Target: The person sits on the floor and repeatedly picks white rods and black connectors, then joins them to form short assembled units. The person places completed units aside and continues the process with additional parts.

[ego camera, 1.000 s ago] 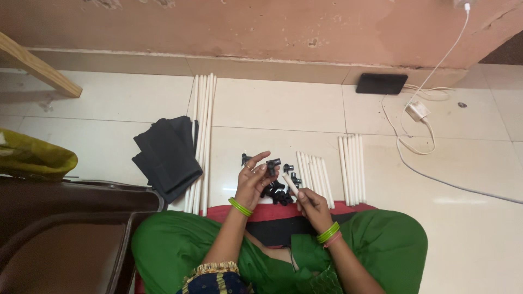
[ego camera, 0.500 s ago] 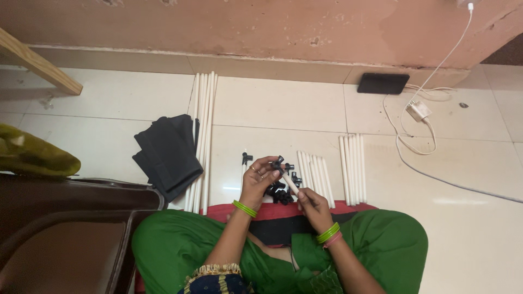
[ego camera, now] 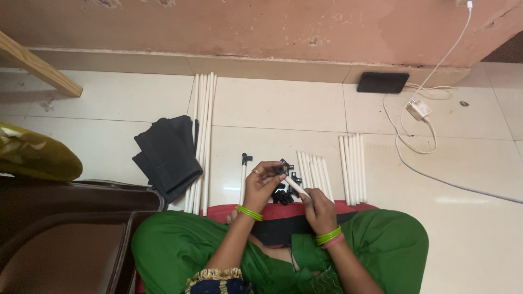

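I sit on a tiled floor in green clothes. My left hand (ego camera: pixel 263 182) pinches a small black plastic connector (ego camera: pixel 282 167) at its fingertips. My right hand (ego camera: pixel 317 208) grips a short white tube (ego camera: pixel 297 188), whose upper end meets the connector. Just beyond my hands lies a small pile of black connectors (ego camera: pixel 284 194). A white tube with a black connector on its far end (ego camera: pixel 244 175) lies to the left of my left hand. Two rows of short white tubes (ego camera: pixel 315 170) (ego camera: pixel 352 167) lie to the right.
Long white tubes (ego camera: pixel 201 136) lie left of centre beside folded black cloth (ego camera: pixel 166 155). A dark brown tray (ego camera: pixel 65 234) and a yellow-green bag (ego camera: pixel 32 155) are at the left. A black phone (ego camera: pixel 382 83), charger and white cable (ego camera: pixel 419 111) lie by the wall.
My left hand's fingers, spread a second ago, have closed on the black connector and drawn in toward the tube in my right hand. The view has shifted slightly.
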